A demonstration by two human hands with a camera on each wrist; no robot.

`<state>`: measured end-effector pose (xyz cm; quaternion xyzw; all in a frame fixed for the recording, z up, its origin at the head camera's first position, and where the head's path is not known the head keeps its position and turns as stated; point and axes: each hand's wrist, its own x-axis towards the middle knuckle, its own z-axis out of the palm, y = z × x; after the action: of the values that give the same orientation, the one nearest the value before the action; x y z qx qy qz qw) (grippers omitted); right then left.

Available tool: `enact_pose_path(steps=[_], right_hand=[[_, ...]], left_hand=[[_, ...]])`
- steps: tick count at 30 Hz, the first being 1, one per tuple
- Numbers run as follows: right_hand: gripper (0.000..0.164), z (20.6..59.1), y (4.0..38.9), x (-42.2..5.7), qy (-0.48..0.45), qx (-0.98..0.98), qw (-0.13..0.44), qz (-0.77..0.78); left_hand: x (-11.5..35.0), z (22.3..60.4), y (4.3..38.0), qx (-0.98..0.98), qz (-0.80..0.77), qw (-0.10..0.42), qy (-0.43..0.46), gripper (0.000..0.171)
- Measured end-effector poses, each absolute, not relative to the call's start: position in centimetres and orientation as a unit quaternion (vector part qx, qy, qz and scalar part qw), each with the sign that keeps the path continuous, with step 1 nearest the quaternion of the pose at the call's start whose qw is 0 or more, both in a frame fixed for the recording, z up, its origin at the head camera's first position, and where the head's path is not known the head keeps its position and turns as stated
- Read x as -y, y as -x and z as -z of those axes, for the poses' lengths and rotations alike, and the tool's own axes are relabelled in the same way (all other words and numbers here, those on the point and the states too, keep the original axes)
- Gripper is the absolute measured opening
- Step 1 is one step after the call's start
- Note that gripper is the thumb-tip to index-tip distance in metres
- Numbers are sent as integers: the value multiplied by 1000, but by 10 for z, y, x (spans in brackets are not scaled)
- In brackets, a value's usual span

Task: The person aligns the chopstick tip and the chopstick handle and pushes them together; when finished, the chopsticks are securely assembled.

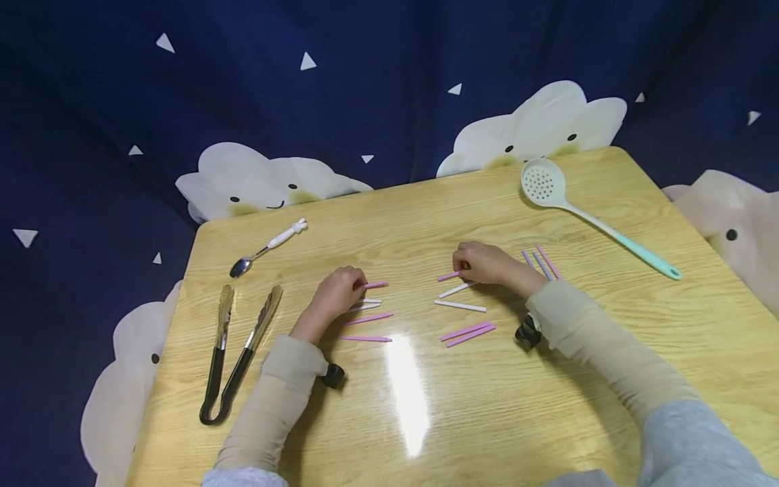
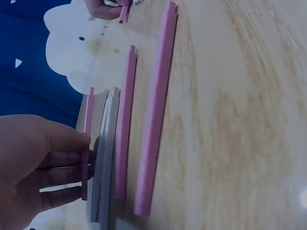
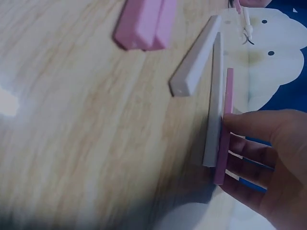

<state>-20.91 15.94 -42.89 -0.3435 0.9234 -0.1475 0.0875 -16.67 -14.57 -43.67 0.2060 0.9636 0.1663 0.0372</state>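
My left hand (image 1: 337, 294) pinches a thin pink stick (image 2: 89, 110) between thumb and fingertips. Just nearer than it lie white sticks (image 2: 109, 143), side by side. Two more pink sticks (image 2: 156, 115) rest on the table beyond those in the left wrist view. On the other side, a second pink stick (image 3: 229, 91) is held by my right hand (image 1: 487, 262), thumb against fingertips. Right beside that stick is a white stick (image 3: 216, 96), and another white stick (image 1: 460, 306) lies at an angle to it. A pair of pink sticks (image 1: 468, 335) lies close together nearer me.
Black-handled tongs (image 1: 234, 365) lie spread at the left, below a spoon (image 1: 268, 248) with a white handle. A slotted skimmer (image 1: 599, 220) lies at the back right. Purple-blue sticks (image 1: 542, 265) and a pink stick (image 1: 549, 262) lie by my right forearm. A dark curtain (image 1: 389, 88) hangs behind the table.
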Motion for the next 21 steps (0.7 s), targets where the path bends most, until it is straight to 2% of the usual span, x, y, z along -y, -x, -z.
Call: enact_pose_path(steps=[7,13,21], right_hand=[[10,416,207,-160,331,-927,65,163],[5,410,204,-164,323,-928,43,179],[4,396,196,-165,325,-918,7,228]], left_hand=[[146,431,166,-965,-185,18,-184,6],[144,426,165,-964,-203,13,-173,6],[142,407,156,-946,-252,-77,-190,3]])
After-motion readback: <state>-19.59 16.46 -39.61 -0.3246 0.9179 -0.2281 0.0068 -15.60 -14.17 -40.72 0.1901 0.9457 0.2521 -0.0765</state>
